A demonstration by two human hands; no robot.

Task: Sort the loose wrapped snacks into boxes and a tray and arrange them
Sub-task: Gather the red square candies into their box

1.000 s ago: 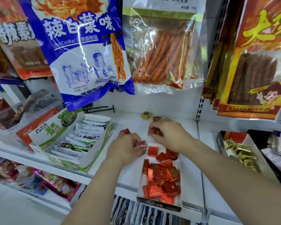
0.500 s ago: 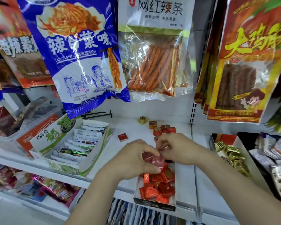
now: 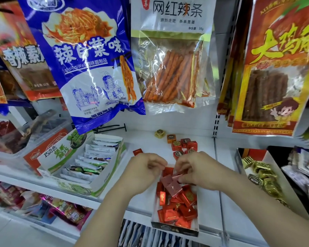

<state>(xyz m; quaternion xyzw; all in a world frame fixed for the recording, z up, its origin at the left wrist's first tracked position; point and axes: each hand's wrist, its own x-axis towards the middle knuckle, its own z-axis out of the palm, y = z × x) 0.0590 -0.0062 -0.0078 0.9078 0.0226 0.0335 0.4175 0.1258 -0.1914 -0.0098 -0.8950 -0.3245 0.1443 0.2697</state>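
The right hand [image 3: 199, 171] pinches glossy red foil squares [image 3: 173, 187] over their narrow box [image 3: 175, 231]; the grip of the curled left hand [image 3: 145, 171] is unclear.

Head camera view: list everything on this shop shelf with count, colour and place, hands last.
red wrapped snacks: many, red, piled in the narrow box
narrow box: one, white with dark front, shelf front centre
pink wrapped snacks: about three, pink, between both hands above the box
loose snacks: about eight, mostly red, one gold, one orange, shelf rear
sachet box: one, green and white, shelf left
gold snacks: many, gold, in the tray at right
hanging bags: four in plain view, blue, clear, red-yellow, orange, above shelf
shelf: one, white
left hand: holding pink snacks
right hand: pinching pink snacks
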